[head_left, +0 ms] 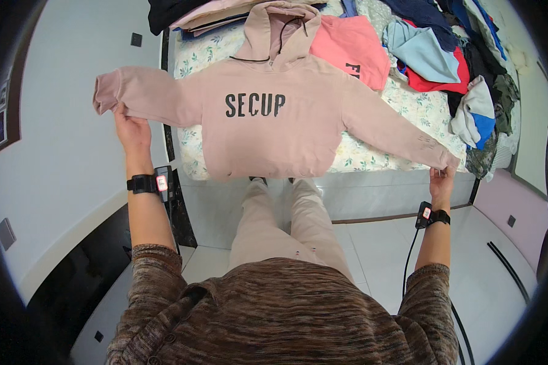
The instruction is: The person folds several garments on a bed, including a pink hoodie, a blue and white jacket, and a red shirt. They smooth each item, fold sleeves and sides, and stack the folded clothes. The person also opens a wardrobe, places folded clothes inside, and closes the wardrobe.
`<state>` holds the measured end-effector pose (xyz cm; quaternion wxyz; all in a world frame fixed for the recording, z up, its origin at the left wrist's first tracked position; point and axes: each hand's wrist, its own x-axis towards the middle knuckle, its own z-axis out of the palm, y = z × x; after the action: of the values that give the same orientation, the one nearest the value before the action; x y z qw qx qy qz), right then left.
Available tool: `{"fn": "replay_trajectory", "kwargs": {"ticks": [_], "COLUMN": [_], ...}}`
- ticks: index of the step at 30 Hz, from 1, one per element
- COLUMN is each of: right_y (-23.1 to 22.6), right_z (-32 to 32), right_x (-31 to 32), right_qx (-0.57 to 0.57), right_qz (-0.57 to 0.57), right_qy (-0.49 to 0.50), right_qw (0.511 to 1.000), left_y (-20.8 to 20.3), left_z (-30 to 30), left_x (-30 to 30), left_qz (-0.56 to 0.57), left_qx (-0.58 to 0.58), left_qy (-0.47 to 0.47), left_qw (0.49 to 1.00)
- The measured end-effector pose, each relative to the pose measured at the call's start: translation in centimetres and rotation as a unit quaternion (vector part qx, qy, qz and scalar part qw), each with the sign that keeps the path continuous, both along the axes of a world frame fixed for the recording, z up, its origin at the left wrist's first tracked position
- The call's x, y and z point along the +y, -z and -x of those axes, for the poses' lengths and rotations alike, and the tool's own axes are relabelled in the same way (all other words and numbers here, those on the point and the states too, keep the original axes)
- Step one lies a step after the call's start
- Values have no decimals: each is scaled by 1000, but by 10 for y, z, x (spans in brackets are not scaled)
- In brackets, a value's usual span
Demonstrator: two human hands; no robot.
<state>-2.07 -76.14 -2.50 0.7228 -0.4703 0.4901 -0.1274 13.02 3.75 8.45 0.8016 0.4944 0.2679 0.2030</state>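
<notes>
A dusty-pink hoodie (268, 143) lies spread front side up on the bed, its hood with black drawcords at the far side and its hem at the near edge. Dark lettering crosses its chest. My left hand (133, 129) grips the left sleeve near the cuff and holds it out past the bed's side. At the right, my right hand (441, 177) pinches the other sleeve's cuff at the bed's near edge. Both sleeves stretch outward; the left one bends a little at its end. Some fingers of each hand are hidden by the fabric.
The bed (402, 146) has a white leaf-patterned sheet. A coral-pink garment (353, 45) lies partly under the hoodie. Heaped clothes (426, 52) cover the far right; folded clothes (210, 18) are stacked at the far left. A white wall (85, 91) stands left of the bed.
</notes>
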Motion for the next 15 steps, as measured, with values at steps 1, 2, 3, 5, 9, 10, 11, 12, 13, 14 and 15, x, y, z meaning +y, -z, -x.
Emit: {"fn": "replay_trajectory", "kwargs": {"ticks": [1,2,3,5,9,10,11,12,13,14,15], "right_y": [1,2,3,6,37,48,60,71,85,99,107], "right_z": [0,-2,-4,-9,-20,-22,-25,-28,-31,-36,-43], "right_x": [1,4,7,15,57,73,92,114,144,179,211], "right_qx": [0,10,19,60,260,216,173,157,130,137,91], "right_qz": [3,3,10,19,388,464,524,561,558,534,566], "right_qy": [-10,6,-16,-8,-118,-202,-279,-342,-366,-374,-417], "right_qw": [1000,1000,1000,998,876,835,786,737,734,746,706], "left_y": [7,14,23,45,105,122,141,162,181,202,219], "left_z": [1,3,7,16,40,44,50,58,62,63,63], "left_x": [0,1,2,2,-4,-5,-8,-13,-13,-15,-12], "left_qz": [-16,-38,-88,-176,-442,-520,-525,-520,-549,-575,-590], "left_qx": [8,20,32,59,250,308,296,311,270,228,211], "left_qy": [-6,-19,-4,13,73,119,179,235,265,293,329], "left_qw": [1000,999,996,982,858,788,778,760,746,729,706]}}
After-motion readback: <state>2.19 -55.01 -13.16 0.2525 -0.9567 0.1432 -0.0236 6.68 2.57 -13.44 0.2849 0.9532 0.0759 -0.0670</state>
